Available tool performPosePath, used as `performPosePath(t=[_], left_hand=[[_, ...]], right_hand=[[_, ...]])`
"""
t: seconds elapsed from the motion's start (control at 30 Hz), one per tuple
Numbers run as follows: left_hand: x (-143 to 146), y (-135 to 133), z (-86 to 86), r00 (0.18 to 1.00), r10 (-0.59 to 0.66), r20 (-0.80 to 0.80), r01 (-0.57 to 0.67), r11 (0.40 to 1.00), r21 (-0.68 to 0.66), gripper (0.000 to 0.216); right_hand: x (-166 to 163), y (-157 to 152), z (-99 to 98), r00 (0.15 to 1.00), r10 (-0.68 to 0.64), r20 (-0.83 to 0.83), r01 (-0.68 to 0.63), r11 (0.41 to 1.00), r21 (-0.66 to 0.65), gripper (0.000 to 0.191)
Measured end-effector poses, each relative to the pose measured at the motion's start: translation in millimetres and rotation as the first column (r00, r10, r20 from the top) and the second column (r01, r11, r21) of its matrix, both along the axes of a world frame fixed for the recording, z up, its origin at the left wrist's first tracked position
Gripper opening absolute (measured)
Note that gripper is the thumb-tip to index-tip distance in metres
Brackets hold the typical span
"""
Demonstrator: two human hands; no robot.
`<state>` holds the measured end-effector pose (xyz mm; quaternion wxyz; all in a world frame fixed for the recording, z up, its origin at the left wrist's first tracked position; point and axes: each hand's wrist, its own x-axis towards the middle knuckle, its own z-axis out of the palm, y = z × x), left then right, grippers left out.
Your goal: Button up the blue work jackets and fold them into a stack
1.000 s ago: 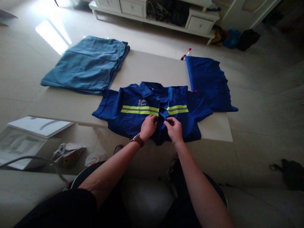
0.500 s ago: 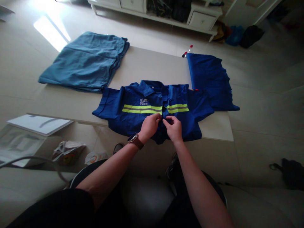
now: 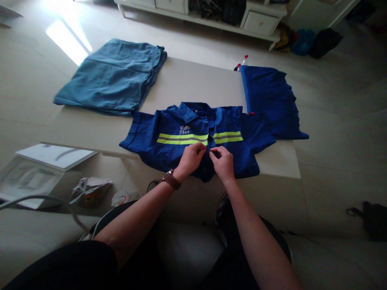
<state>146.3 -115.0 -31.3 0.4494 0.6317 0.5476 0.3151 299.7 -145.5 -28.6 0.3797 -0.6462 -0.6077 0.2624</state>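
1. Where the two hands meet at the front opening of the blue work shirt, the grip is narrow on both sides. The left hand and right hand each pinch a fabric edge, fingertips closed on cloth, knuckles almost touching.
2. The shirt lies flat, front up, on the desk. Its hem hangs over the desk edge just under the grip, the collar sits beyond the grip, and the sleeves spread to either side.
3. A yellow reflective stripe crosses the chest just beyond the grip and is split at the opening.
4. Step in hand, as I read it: fastening the front just under the stripe. It is likely a button, but the fingers hide it, so I cannot tell.
5. Next move, as a judgement: it calls for keeping both edges lined up and overlapped, with small fingertip work. There should be no tug toward the body, since the hem already overhangs.
6. A watch is on the left wrist, on the near side of the grip.
7. Far left of the grip and beyond it is a folded grey-blue garment, partly past the desk's corner.
8. Right of the grip and beyond it, a second blue garment is draped over the desk's right edge, touching the shirt's sleeve. Red-capped bottles stand just behind it.
9. Left of the grip and lower, off the desk, is a white sheet.
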Motion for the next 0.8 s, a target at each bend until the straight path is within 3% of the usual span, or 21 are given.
performPosePath(t=[0.13, 0.27, 0.4, 0.57, 0.8], left_hand=[[-2.3, 0.2, 2.0, 0.998, -0.060, -0.036, 0.061, 0.997, 0.048, 0.012], [-3.1, 0.7, 2.5, 0.998, -0.062, 0.028, 0.063, 0.998, -0.012, 0.011], [-0.5, 1.0, -5.4, 0.979, 0.050, 0.197, -0.025, 0.991, -0.128, 0.013], [4.7, 0.7, -10.7, 0.875, 0.233, 0.424, -0.096, 0.942, -0.321, 0.010], [4.9, 0.6, -3.6, 0.853, 0.271, 0.447, -0.114, 0.931, -0.346, 0.014]], right_hand=[[0.3, -0.4, -2.3, 1.000, 0.009, 0.020, -0.009, 1.000, 0.015, 0.012], [0.2, -1.0, -4.1, 0.998, 0.043, 0.053, -0.044, 0.999, 0.020, 0.013], [0.4, -1.6, -3.1, 0.996, 0.066, 0.066, -0.069, 0.997, 0.032, 0.014], [0.9, -1.5, -0.2, 0.996, 0.022, 0.083, -0.028, 0.997, 0.071, 0.010], [-1.2, -1.4, 1.2, 0.997, 0.013, 0.072, -0.020, 0.995, 0.097, 0.010]])
